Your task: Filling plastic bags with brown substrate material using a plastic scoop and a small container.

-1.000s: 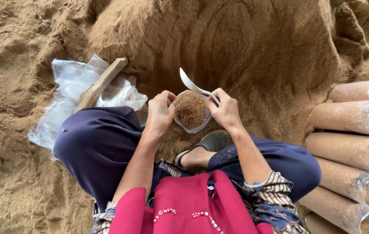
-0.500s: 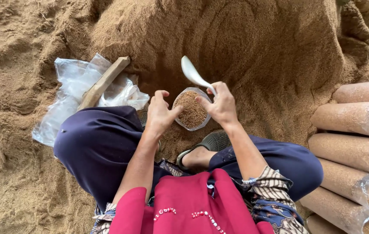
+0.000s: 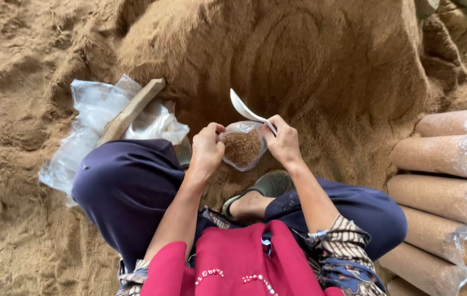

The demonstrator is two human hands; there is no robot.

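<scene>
Both hands hold the clear bag (image 3: 242, 147) of brown sawdust by its mouth: the left hand (image 3: 207, 149) in a clenched grip on its left rim, the right hand (image 3: 284, 142) grasping the right rim together with a white scoop (image 3: 246, 109). Behind the bag rises the sawdust heap (image 3: 299, 60); left of it lie empty plastic bags (image 3: 99, 126) under a wooden stick (image 3: 132, 109); right of it, filled sawdust rolls (image 3: 447, 164) are stacked.

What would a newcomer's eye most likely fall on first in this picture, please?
Probably the clear bag of brown sawdust at the centre, held open between the left hand and the right hand, which also grips a white scoop. Behind it rises the big sawdust heap. Filled bags lie stacked at the right, and empty plastic bags under a wooden stick lie at the left.
</scene>
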